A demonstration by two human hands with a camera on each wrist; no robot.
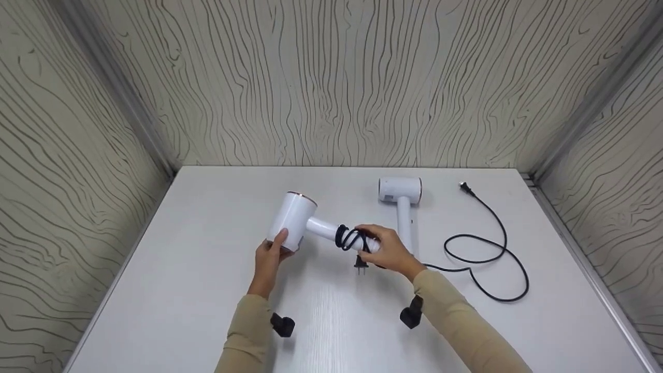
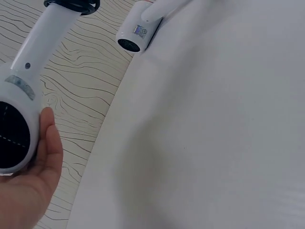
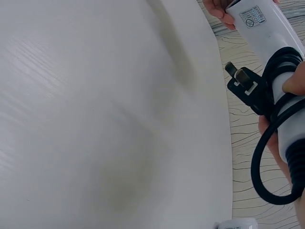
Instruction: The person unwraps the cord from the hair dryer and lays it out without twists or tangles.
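Note:
A white hair dryer (image 1: 293, 217) is held up off the table between both hands. My left hand (image 1: 269, 259) grips the back end of its barrel, thumb on the near side; the left wrist view shows the dark round intake (image 2: 13, 136) beside the fingers. My right hand (image 1: 388, 249) holds the handle near its lower end. Black cord (image 3: 281, 71) is wound round that handle, and a loop of it hangs loose. The two-pin plug (image 3: 248, 88) sticks out sideways from the wound cord.
On the white table (image 1: 217, 207), a second white hair dryer (image 1: 401, 189) lies behind my right hand. Its black cord (image 1: 518, 264) spreads in loose loops to the right, ending in a plug (image 1: 465, 187). Wood-patterned panels (image 1: 331, 83) enclose the back and sides.

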